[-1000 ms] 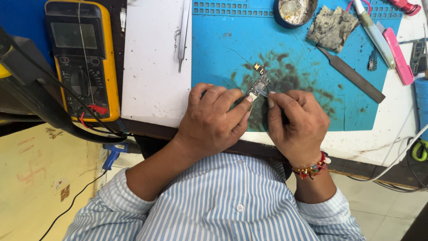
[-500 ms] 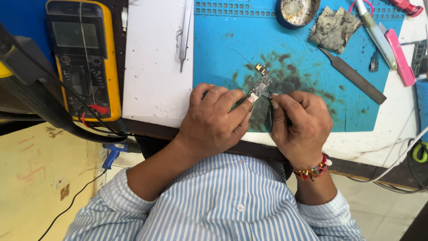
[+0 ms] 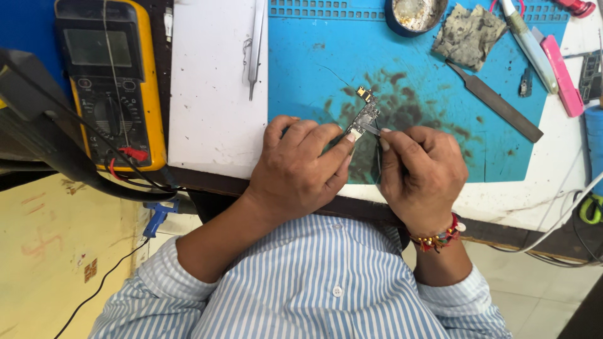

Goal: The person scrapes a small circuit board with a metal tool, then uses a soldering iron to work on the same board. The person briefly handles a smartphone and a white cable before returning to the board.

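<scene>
Pinching a small circuit board between thumb and forefinger, my left hand is closed on its near end and keeps it propped at a slant over the blue mat, the far end pointing away from me. My right hand is curled shut around a thin metal tool, whose tip touches the board just beside my left fingertip. The two hands sit close together, nearly knuckle to knuckle, at the near edge of the mat. On my right wrist is a beaded bracelet, and my striped shirt sleeves fill the bottom of the view.

The mat under the board is stained dark. Farther out on it, to the right, lies a flat metal file, and beyond that a grubby cleaning sponge and a round tin at the top edge. A pink tool rests on the white bench well to the right. Left of the mat is a white sheet with a pair of tweezers lying on it, and further left still a yellow multimeter with its leads trailing off the bench.
</scene>
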